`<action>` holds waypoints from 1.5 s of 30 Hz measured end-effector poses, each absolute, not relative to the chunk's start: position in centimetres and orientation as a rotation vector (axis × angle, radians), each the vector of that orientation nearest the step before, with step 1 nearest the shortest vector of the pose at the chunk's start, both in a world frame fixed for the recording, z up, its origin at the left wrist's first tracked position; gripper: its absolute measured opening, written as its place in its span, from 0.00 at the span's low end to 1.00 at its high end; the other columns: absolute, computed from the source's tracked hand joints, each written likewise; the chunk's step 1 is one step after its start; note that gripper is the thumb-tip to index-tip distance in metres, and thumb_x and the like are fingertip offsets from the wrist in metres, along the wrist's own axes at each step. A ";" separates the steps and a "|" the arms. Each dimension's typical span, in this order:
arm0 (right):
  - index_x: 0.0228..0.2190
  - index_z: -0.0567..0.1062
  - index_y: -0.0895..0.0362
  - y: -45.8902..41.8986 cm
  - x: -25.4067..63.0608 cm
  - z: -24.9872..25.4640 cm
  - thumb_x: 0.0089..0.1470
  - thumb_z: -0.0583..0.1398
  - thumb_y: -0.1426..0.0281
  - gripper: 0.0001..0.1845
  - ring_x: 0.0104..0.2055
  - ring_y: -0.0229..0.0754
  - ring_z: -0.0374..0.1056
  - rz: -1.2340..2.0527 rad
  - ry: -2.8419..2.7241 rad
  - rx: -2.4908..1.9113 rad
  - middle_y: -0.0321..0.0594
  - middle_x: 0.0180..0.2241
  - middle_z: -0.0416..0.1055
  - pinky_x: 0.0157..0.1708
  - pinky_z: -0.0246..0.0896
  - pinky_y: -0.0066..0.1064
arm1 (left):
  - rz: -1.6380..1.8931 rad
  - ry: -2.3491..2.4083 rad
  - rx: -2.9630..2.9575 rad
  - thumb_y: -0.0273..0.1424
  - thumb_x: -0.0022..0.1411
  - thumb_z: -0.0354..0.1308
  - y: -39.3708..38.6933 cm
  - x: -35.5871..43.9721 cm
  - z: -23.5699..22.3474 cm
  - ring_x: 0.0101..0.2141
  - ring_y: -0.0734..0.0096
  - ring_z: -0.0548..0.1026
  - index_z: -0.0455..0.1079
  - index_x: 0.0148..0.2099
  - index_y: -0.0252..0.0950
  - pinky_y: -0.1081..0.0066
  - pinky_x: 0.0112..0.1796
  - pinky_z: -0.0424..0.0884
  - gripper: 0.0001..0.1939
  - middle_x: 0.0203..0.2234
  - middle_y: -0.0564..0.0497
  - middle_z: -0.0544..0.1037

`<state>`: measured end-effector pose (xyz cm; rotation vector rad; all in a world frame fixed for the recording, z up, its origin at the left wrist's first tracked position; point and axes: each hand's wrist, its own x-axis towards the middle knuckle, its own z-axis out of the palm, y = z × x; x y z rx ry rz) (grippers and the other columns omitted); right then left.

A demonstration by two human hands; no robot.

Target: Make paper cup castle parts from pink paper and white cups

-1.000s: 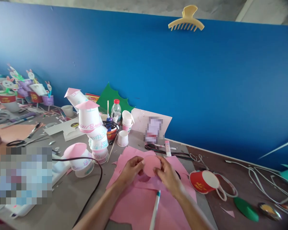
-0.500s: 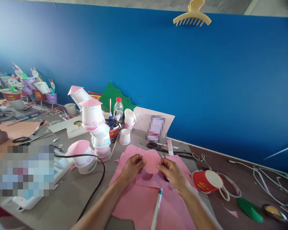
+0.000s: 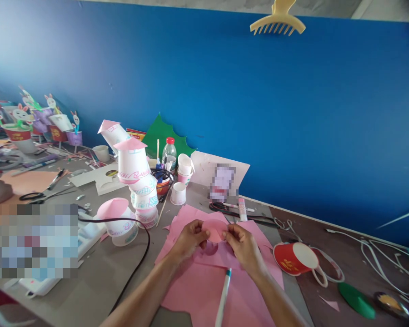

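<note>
Disc [image 3: 215, 230] in hands [image 3: 241, 247], red-cup lettering [image 3: 288, 265] illegible

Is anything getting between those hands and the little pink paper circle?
Nothing visible: the left hand and right hand each pinch the pink paper circle directly at its edge. The white marker lies apart, nearer the person, between the forearms.

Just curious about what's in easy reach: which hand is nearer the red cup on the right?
Right. The right hand is left of the red cup, apart from it; the left hand is farther left, across the pink paper circle.
</note>
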<state>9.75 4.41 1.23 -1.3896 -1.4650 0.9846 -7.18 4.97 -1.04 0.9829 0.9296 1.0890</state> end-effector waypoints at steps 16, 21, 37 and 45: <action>0.23 0.74 0.58 4.1 8.7 2.0 0.37 0.67 0.54 0.20 0.20 0.36 0.61 1.263 -1.220 -1.295 0.33 0.16 0.67 0.25 0.57 0.29 | 1.026 1.021 1.028 0.36 0.48 0.61 4.6 -6.8 -0.6 0.18 0.77 0.66 0.67 0.36 0.32 0.75 0.21 0.59 0.15 0.18 0.56 0.69; 0.24 0.74 0.58 3.9 8.7 1.8 0.37 0.67 0.54 0.20 0.22 0.37 0.63 1.294 -1.246 -1.288 0.35 0.18 0.68 0.27 0.59 0.30 | 1.046 1.057 1.057 0.32 0.48 0.60 4.6 -6.8 -0.7 0.17 0.78 0.62 0.65 0.34 0.33 0.76 0.20 0.56 0.11 0.16 0.58 0.67; 0.14 0.64 0.53 3.7 8.5 1.0 0.43 0.62 0.59 0.17 0.18 0.36 0.53 1.031 -1.483 -1.505 0.29 0.12 0.58 0.20 0.46 0.28 | 1.196 1.132 1.124 0.31 0.49 0.60 4.1 -6.1 -0.2 0.19 0.79 0.63 0.65 0.38 0.34 0.76 0.21 0.59 0.13 0.22 0.58 0.68; 0.16 0.68 0.55 3.7 8.5 0.7 0.47 0.60 0.59 0.16 0.17 0.35 0.54 1.067 -1.457 -1.475 0.30 0.12 0.59 0.20 0.47 0.28 | 1.134 0.993 1.072 0.34 0.49 0.63 3.8 -5.8 0.5 0.19 0.80 0.63 0.64 0.41 0.32 0.77 0.20 0.59 0.18 0.21 0.57 0.68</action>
